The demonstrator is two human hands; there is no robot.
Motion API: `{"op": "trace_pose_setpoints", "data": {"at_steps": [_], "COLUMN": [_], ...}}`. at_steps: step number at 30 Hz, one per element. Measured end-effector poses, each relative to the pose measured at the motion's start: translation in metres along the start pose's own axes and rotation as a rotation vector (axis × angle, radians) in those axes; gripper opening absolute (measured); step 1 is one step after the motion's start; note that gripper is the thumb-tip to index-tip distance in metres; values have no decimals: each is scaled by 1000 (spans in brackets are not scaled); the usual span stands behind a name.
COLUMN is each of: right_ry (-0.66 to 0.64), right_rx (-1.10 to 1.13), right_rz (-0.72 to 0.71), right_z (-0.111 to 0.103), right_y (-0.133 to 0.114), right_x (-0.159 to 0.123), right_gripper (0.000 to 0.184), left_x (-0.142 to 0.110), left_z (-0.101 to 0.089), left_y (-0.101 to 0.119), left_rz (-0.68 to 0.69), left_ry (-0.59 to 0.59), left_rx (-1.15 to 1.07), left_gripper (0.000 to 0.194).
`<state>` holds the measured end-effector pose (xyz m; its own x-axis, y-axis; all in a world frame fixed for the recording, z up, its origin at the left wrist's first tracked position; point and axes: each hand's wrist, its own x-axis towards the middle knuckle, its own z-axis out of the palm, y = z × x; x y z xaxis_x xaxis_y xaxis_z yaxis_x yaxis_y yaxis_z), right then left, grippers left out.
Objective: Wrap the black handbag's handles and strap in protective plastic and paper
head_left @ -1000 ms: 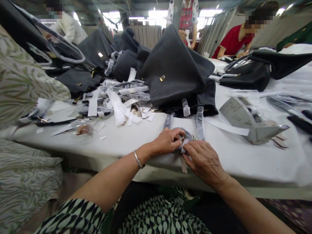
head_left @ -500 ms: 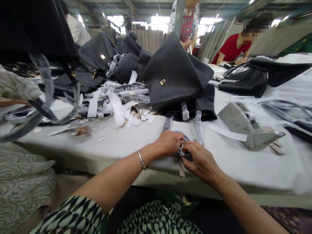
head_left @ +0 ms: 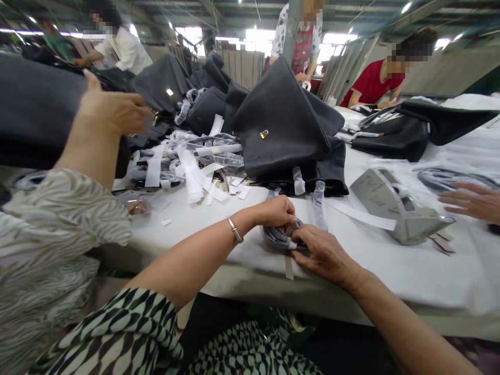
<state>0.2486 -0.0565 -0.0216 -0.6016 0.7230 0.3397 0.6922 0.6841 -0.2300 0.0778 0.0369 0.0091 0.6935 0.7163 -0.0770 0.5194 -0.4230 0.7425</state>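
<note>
A coiled, plastic-wrapped bag strap (head_left: 275, 237) lies near the table's front edge, with a white band round it. My right hand (head_left: 322, 255) grips the coil from the right, thumb on top and fingers below. My left hand (head_left: 275, 212) is closed in a pinch just above the coil; what its fingertips hold is too small to make out. A pale paper strip (head_left: 289, 266) hangs below the coil at the edge. Behind my hands stands a black leather handbag (head_left: 279, 122) with a gold clasp, its wrapped handles (head_left: 319, 205) reaching towards the coil.
A grey tape dispenser (head_left: 402, 208) stands to the right. White paper strips (head_left: 191, 174) and wrapped straps are heaped left of the handbag. A co-worker's hand (head_left: 111, 112) is raised at the left; another person's hand (head_left: 474, 200) reaches in at the right. More black bags (head_left: 390, 135) lie behind.
My left hand has lifted slightly off the coil, while my right hand keeps its grip. At left, a co-worker's arm has come into view and the black bag there has lowered. Another hand has appeared at right.
</note>
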Motion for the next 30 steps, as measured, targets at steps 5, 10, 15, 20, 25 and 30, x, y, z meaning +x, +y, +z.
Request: {"op": "trace_pose_setpoints", "data": {"at_steps": [5, 10, 15, 20, 25, 30], "right_ry": [4, -40, -20, 50, 59, 34], "right_rx": [30, 75, 70, 62, 87, 92], "right_rz": [8, 47, 89, 141, 161, 158], "right_z": [3, 4, 6, 13, 15, 10], "right_y": [0, 0, -1, -2, -8, -9], "right_x": [3, 1, 1, -5, -10, -10], "right_gripper": [16, 19, 20, 22, 21, 26], "left_x": [11, 5, -21, -45, -72, -75], "left_z": [-9, -63, -127, -104, -2, 52], "left_y": [1, -20, -60, -49, -11, -19], "left_rz": [-49, -99, -188, -80, 398, 311], "left_ry": [263, 762, 1219, 1098, 256, 301], "left_rx": [23, 73, 419, 644, 456, 477], "left_gripper": [15, 24, 25, 42, 26, 23]}}
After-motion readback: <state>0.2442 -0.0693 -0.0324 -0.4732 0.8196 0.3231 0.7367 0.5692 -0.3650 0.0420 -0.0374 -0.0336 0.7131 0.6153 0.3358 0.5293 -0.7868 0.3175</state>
